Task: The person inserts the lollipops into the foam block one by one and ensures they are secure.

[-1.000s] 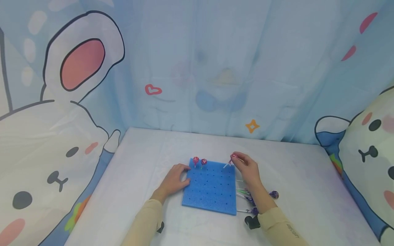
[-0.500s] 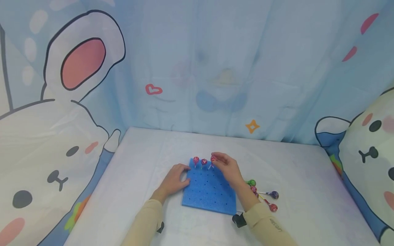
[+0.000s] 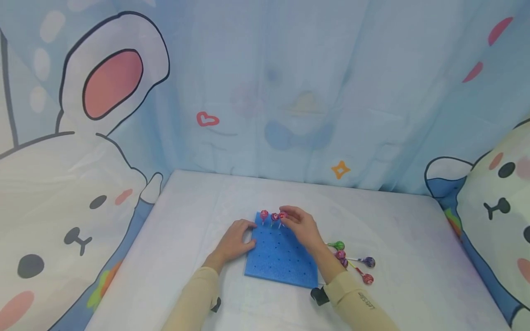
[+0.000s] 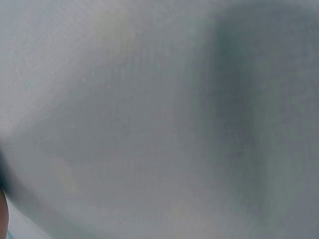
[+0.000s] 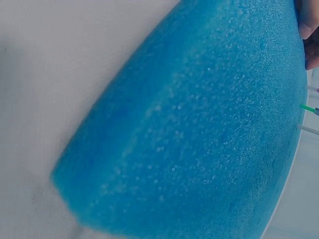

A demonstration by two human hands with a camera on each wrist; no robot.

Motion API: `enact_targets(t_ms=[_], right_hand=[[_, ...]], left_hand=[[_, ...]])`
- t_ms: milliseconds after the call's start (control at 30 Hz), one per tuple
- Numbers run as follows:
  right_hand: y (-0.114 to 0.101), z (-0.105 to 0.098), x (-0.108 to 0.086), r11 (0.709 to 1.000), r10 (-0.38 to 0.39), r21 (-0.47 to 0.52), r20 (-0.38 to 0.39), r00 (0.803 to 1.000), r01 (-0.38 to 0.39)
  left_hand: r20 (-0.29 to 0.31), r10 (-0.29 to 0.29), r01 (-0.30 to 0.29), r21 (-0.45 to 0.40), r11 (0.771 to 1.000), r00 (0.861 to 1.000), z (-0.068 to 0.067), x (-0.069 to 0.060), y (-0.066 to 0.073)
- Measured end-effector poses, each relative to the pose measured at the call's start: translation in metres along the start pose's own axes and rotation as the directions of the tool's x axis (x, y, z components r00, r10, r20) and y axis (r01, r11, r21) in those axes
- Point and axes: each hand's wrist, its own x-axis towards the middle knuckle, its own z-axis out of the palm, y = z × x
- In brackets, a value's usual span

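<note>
In the head view my right hand (image 3: 304, 228) pinches a red-wrapped lollipop (image 3: 283, 215) by its head, its stick meeting the far part of a blue foam board (image 3: 281, 264) with rows of small holes. Two more red lollipops, one at the corner (image 3: 264, 214) and one beside it (image 3: 275, 217), stand upright in that far row. My left hand (image 3: 233, 241) rests against the board's left edge, thumb and fingers spread. The right wrist view shows the board (image 5: 214, 129) large, with a green stick (image 5: 309, 108) between two pale ones.
Right of the board lie loose lollipops, including a green one (image 3: 339, 245), a purple one (image 3: 368, 262) and a red one (image 3: 366, 278); my right forearm hides part of this group. A white cloth (image 3: 215, 193) covers the table, with a printed curtain (image 3: 372, 92) behind.
My right hand has carried the red lollipop leftward from the board's far right corner to beside the two standing ones. The left hand stays at the edge. Loose lollipops have come into sight.
</note>
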Motion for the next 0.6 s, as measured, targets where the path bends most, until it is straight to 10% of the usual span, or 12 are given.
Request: enact_targets(t_ms=[600], right_hand=[[0.0093, 0.004, 0.0049, 0.998, 0.045, -0.044, -0.006, 0.999, -0.045]], left_hand=[[0.001, -0.006, 0.006, 0.004, 1.0, 1.0, -0.0002, -0.001, 0.0008]])
